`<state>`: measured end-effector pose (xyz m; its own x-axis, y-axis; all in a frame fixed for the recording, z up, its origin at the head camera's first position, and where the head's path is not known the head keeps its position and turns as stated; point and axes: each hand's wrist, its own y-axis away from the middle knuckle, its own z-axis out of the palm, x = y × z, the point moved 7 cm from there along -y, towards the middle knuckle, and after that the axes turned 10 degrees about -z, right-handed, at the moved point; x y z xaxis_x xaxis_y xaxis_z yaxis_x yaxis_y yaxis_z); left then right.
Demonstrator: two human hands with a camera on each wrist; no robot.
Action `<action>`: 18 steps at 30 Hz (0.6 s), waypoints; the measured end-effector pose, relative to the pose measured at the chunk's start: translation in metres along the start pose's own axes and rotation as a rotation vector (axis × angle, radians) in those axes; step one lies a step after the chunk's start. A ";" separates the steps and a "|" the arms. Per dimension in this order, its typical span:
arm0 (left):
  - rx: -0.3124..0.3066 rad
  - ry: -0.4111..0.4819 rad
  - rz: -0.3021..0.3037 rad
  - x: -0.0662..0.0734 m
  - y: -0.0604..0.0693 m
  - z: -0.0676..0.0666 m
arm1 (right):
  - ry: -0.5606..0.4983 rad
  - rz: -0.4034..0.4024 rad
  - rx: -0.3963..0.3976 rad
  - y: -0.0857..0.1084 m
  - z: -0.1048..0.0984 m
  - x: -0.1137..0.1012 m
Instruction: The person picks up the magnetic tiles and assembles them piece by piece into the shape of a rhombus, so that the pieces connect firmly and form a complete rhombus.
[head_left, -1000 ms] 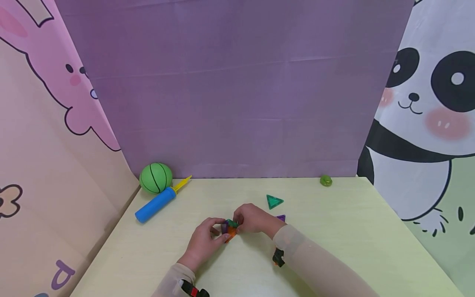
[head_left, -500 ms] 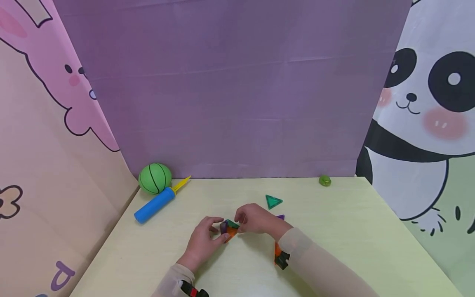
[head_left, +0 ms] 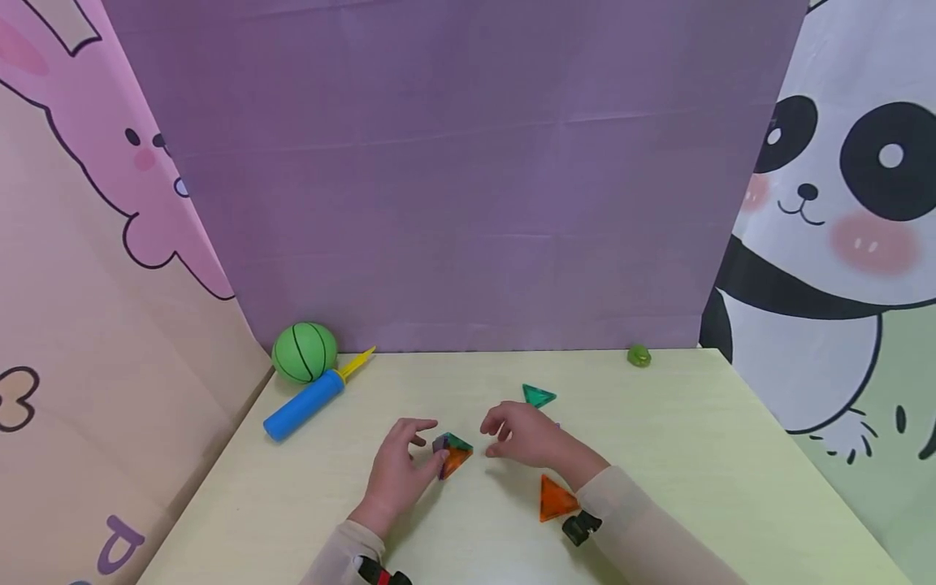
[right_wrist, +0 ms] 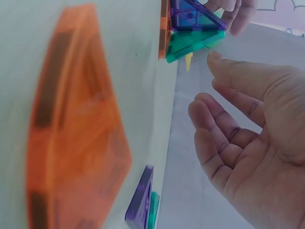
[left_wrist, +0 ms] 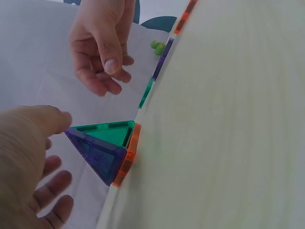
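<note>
Purple cloth (head_left: 468,179) hangs behind a pale tabletop (head_left: 673,463), where a small pyramid (head_left: 457,457) of translucent purple, green and orange tiles sits between two hands. Just left of the pyramid, the left hand (head_left: 398,473) holds its fingers wide, the thumb so near that contact cannot be told; right of the pyramid and apart from it, the right hand (head_left: 532,439) is relaxed, fingers loosely bent, with an orange triangular tile (head_left: 557,499) lying nearby.

A children's playroom is suggested: right of the table (head_left: 673,471) a large cartoon panda (head_left: 826,260) is displayed, left of the table a pink cartoon animal (head_left: 110,146), and on the table a green ball (head_left: 304,352) and coloured play tiles (head_left: 557,499) are laid.
</note>
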<state>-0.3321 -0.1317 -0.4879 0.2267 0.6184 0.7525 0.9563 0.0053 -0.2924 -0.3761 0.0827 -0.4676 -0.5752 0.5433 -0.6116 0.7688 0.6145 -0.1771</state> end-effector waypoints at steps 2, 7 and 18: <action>0.021 0.026 0.024 0.004 0.001 -0.003 | -0.001 0.004 0.018 0.006 -0.004 0.000; 0.028 0.089 0.111 0.017 0.004 -0.004 | -0.017 0.037 0.056 0.023 -0.013 0.010; -0.081 0.096 0.357 0.056 0.023 0.009 | -0.016 0.098 0.139 0.047 -0.034 0.036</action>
<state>-0.2992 -0.0900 -0.4573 0.5608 0.4933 0.6649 0.8247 -0.2616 -0.5014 -0.3700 0.1503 -0.4718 -0.4921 0.5868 -0.6430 0.8527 0.4736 -0.2203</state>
